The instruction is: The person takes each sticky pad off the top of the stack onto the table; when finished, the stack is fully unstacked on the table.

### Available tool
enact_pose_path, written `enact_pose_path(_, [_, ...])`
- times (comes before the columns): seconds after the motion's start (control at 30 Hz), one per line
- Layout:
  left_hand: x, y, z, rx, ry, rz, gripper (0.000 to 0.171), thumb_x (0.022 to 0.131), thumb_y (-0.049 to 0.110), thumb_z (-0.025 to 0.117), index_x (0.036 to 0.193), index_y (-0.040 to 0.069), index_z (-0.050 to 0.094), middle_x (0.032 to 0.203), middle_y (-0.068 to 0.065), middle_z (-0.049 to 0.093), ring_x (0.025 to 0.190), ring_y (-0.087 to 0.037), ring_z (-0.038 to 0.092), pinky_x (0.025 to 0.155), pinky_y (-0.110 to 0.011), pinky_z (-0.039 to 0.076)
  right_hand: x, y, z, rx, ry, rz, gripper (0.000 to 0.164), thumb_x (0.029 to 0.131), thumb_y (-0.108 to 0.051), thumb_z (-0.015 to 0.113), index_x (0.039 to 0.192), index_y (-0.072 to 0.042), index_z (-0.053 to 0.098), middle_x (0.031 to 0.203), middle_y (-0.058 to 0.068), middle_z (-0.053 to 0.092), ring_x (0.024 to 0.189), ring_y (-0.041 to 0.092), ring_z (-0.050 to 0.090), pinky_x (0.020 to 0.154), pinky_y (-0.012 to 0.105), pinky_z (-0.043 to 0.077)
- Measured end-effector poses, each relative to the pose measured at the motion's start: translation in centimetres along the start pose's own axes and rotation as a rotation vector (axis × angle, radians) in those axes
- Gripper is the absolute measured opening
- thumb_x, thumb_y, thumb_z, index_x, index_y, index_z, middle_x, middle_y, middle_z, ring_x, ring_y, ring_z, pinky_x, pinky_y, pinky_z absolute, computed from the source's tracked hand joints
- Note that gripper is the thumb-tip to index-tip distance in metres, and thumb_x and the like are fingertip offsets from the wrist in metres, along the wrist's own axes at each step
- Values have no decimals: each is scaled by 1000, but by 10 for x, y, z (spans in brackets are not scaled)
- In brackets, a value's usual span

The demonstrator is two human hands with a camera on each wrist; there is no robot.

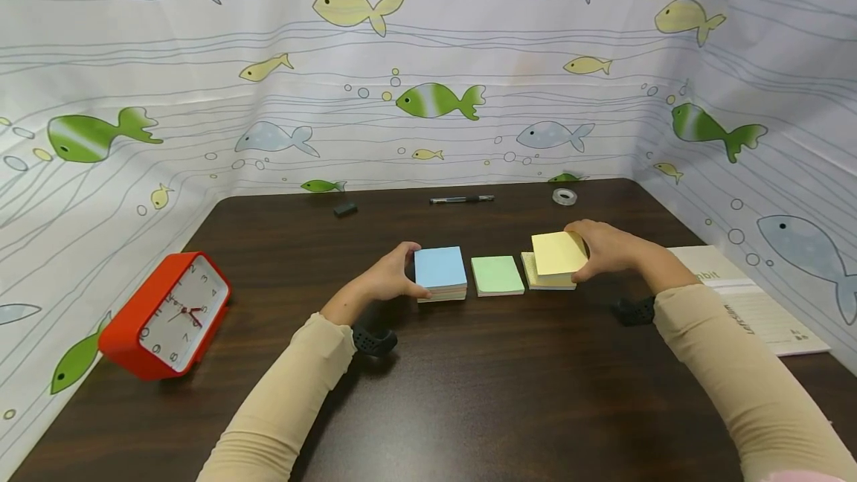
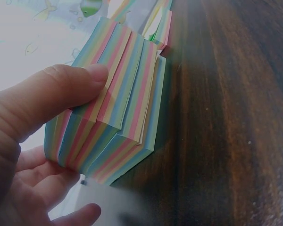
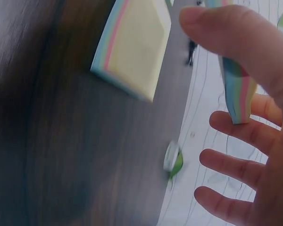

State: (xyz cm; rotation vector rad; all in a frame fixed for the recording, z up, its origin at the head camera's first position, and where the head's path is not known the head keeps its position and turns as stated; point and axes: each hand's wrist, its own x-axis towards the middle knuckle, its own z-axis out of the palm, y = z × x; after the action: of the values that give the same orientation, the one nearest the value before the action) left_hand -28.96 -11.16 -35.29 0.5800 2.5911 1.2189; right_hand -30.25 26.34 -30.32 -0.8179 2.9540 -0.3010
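Observation:
My left hand (image 1: 387, 275) grips a tall stack of sticky-note pads (image 1: 440, 268) with a blue top sheet, thumb on the near side and fingers behind. In the left wrist view, the stack (image 2: 127, 89) shows striped edges of several slightly offset pads. Between thumb and fingers, my right hand (image 1: 605, 250) holds a yellow-topped sticky-note pad (image 1: 557, 253) above another yellow-topped pad (image 1: 530, 271). In the right wrist view, the held pad (image 3: 239, 96) is edge-on, apart from the lower one (image 3: 137, 52). A low green-topped pad (image 1: 497, 275) sits between the two groups.
A red alarm clock (image 1: 157, 316) stands at the left. Along the back lie a small dark block (image 1: 345, 210), a pen (image 1: 462, 199) and a roll of tape (image 1: 565, 197). A white printed box or sheet (image 1: 750, 303) lies beyond the right forearm. A fish-patterned curtain (image 1: 428, 36) surrounds the table.

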Motion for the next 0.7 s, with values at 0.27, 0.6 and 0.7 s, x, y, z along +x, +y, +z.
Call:
enact_pose_path(0.27, [0, -2, 0, -8, 1, 7, 89, 63, 21, 79, 131, 0, 25, 131, -18, 31, 122, -28, 30, 94, -40, 29, -17, 30, -4, -34, -11, 79, 84, 58, -29, 79, 117, 14, 38, 104, 23, 49, 83, 28, 47, 71, 43, 38])
enact_pose_path(0.6, [2, -2, -1, -7, 6, 0, 89, 62, 21, 80, 130, 1, 26, 131, -17, 33, 121, -26, 31, 94, -39, 29, -29, 54, -1, -50, -96, 178, 86, 54, -27, 81, 118, 12, 38, 101, 26, 46, 77, 33, 44, 63, 43, 37])
enact_pose_path(0.7, [1, -2, 0, -17, 5, 1, 89, 62, 20, 80, 130, 1, 26, 132, -17, 32, 122, -26, 30, 94, -39, 29, -28, 55, 2, -54, -131, 225, 91, 54, -24, 82, 124, 11, 33, 111, 33, 38, 87, 44, 40, 68, 50, 36])
